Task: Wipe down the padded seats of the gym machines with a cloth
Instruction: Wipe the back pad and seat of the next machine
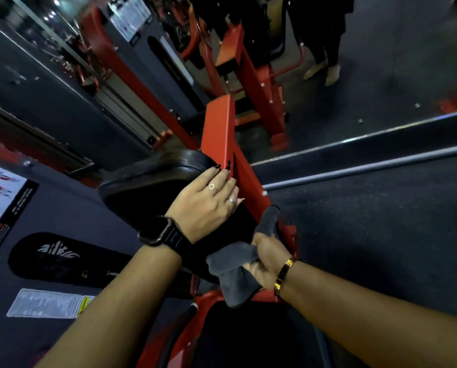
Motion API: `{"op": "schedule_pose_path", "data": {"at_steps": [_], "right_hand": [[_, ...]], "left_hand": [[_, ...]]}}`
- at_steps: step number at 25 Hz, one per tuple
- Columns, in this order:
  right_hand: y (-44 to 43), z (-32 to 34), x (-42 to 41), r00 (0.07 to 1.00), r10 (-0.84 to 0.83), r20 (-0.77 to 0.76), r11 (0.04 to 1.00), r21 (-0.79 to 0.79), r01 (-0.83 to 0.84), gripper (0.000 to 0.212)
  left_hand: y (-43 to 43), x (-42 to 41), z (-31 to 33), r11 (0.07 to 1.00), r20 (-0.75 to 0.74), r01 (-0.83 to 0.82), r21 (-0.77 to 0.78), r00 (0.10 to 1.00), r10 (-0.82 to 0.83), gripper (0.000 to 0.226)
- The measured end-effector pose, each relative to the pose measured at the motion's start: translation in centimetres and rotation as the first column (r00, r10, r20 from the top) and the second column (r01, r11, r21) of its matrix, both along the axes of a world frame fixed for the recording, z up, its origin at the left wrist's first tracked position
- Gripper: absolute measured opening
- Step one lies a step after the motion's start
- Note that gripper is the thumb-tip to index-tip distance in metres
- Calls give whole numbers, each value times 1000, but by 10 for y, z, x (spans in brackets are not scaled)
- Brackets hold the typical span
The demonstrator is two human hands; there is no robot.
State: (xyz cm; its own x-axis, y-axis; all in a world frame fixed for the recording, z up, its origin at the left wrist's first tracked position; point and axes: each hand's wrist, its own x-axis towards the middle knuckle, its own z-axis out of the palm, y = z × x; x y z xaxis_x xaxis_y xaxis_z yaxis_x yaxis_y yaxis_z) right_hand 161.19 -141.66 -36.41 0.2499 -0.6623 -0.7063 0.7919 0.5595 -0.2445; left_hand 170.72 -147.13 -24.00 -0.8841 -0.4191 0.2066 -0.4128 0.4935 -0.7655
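Note:
A black padded seat point(153, 179) sits on a red machine frame point(219, 128) in the middle of the view. My left hand point(208, 203), with rings and a dark watch on the wrist, lies flat on the pad's right edge, fingertips touching the red beam. My right hand point(268, 258), with a gold bracelet, grips a dark grey cloth point(232, 272) pressed against the pad's near edge and the red frame. Part of the cloth sticks up past the fingers and part hangs below the hand.
A mirror with a metal rail point(354, 144) runs along the right, reflecting the red machine and a person's legs point(325, 67). A grey weight-stack cover with an instruction placard point(1, 192) and a logo panel point(62, 256) stands at the left. Dark rubber floor point(368, 235) lies to the right.

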Motion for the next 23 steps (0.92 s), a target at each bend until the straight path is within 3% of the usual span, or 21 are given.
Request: {"op": "schedule_pose_path", "data": {"at_steps": [3, 6, 9, 11, 13, 15, 17, 19, 21, 23], "right_hand": [[-7, 34, 0, 956, 159, -247, 971, -136, -196, 47], [-8, 80, -5, 904, 212, -370, 931, -206, -302, 64], [-12, 126, -11, 836, 312, -450, 865, -230, -447, 67], [-13, 153, -11, 856, 337, -393, 836, -294, -464, 64], [-14, 172, -12, 797, 303, -523, 760, -371, -533, 68], [-15, 189, -17, 594, 214, -775, 648, -342, -680, 56], [-20, 200, -20, 272, 80, -959, 564, -181, -806, 55], [-24, 206, -19, -87, -157, -984, 494, -2, -870, 61], [-27, 206, -10, -197, -305, -932, 445, 43, -895, 64], [-33, 203, 2, -216, -336, -917, 411, 64, -909, 66]], "left_hand": [[0, 12, 33, 998, -142, -69, -7, 988, 67, 28], [-5, 32, 51, 982, -301, -176, 72, 935, 190, 33], [-3, 45, 52, 963, -373, -222, 155, 889, 265, 41], [0, 56, 51, 928, -531, -308, 212, 761, 374, 46], [2, 71, 49, 910, -668, -323, 261, 619, 412, 49], [2, 84, 42, 920, -720, -295, 257, 576, 386, 48], [1, 92, 37, 918, -770, -319, 234, 515, 376, 43], [0, 96, 30, 915, -846, -340, 217, 402, 350, 39], [0, 96, 21, 920, -894, -339, 194, 326, 309, 40], [-3, 99, 15, 921, -943, -352, 166, 217, 253, 40]]}}
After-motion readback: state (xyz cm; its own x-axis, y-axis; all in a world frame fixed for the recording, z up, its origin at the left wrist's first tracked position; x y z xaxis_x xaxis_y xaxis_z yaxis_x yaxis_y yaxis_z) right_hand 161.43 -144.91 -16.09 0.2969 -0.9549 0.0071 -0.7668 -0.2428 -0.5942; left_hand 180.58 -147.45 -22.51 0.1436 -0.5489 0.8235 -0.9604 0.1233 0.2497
